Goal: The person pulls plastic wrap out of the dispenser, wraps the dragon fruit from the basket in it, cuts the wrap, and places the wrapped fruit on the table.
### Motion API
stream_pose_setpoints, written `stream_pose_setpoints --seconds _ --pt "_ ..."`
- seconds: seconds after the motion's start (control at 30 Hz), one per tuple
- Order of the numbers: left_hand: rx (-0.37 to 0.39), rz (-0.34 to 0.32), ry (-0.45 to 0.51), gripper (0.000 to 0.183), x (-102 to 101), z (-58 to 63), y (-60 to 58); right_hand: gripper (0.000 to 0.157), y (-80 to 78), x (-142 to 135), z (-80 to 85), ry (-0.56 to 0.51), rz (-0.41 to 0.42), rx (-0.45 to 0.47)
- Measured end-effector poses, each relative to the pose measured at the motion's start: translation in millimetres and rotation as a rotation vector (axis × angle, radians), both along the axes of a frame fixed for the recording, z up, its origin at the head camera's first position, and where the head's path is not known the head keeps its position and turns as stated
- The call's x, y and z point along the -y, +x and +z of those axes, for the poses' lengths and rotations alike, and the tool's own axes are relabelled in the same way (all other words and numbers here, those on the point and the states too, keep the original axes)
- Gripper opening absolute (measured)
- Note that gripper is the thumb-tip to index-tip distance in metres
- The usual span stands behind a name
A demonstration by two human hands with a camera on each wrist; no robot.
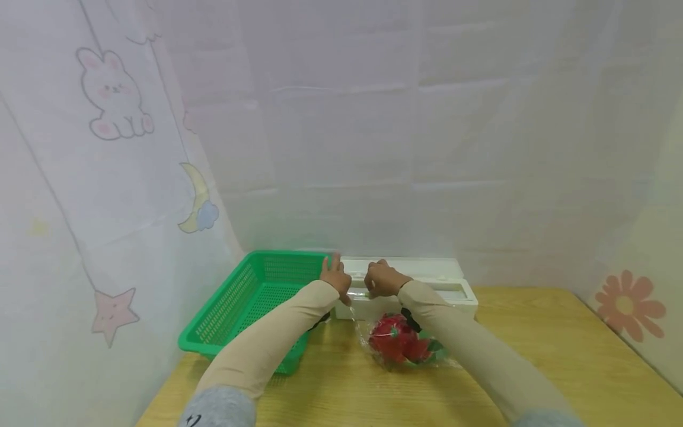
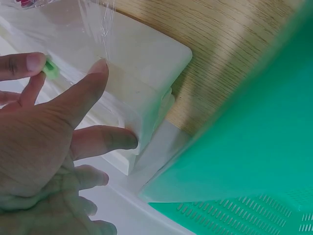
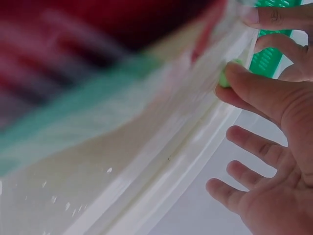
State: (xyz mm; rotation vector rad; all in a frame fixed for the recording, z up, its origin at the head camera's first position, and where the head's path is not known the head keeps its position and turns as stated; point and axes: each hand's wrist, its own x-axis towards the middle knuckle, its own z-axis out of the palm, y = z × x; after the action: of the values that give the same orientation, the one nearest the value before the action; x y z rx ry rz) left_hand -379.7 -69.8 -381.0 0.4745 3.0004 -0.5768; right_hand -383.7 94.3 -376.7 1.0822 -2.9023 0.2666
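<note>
A white cling film dispenser [image 1: 464, 302] lies along the back of the table with its lid raised. Clear film [image 2: 98, 24] comes out over its front. Beneath the film, in front of the dispenser, is a rounded red thing with green parts [image 1: 392, 338]. My right hand [image 1: 383, 279] pinches a small light-green slider [image 3: 226, 78] between thumb and index finger, on the dispenser's edge; its other fingers are spread. My left hand [image 1: 336, 280] is at the dispenser's left end, thumb against the film and index finger touching the end, its fingers spread.
A green perforated basket [image 1: 213, 350] stands on the left, right beside the left forearm. The wooden table [image 1: 533, 344] extends to the right. White cloth with printed figures hangs at the back and sides.
</note>
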Motion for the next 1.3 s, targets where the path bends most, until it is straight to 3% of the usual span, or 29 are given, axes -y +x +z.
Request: stream_pose_setpoints --seconds 0.13,0.3,0.53,0.7,0.87,1.03,1.1,1.2,1.3 --pt "0.000 -0.012 0.027 0.039 5 3.0 0.8 0.018 -4.2 -18 -1.2 0.032 -0.019 -0.011" --pt "-0.015 0.035 -0.005 0.040 17 17.0 8.3 0.014 -10.8 -35 -4.9 0.001 0.013 -0.045" --pt "-0.015 0.008 0.029 0.038 24 25.9 20.1 0.017 -15.4 -43 -14.5 -0.033 0.028 -0.083" --pt "-0.023 0.022 0.033 0.037 30 23.6 23.1 0.015 -17.8 -45 -20.7 -0.038 0.049 -0.104" --pt "-0.013 0.037 0.047 0.039 34 14.3 11.0 0.017 -15.0 -50 -20.5 -0.063 0.080 -0.151" --pt "-0.020 0.030 0.042 0.037 37 -4.7 -4.7 0.015 -9.9 -57 -23.6 -0.082 0.091 -0.155" --pt "-0.004 0.030 0.041 0.035 32 -3.4 -5.3 0.014 -8.4 -63 -25.6 -0.094 0.094 -0.173" --pt "0.020 0.042 0.022 0.034 22 11.1 5.3 0.016 -7.7 -73 -28.0 -0.113 0.098 -0.207" --pt "0.005 0.018 0.031 0.035 16 15.0 9.3 0.017 -6.5 -82 -30.0 -0.128 0.096 -0.224"
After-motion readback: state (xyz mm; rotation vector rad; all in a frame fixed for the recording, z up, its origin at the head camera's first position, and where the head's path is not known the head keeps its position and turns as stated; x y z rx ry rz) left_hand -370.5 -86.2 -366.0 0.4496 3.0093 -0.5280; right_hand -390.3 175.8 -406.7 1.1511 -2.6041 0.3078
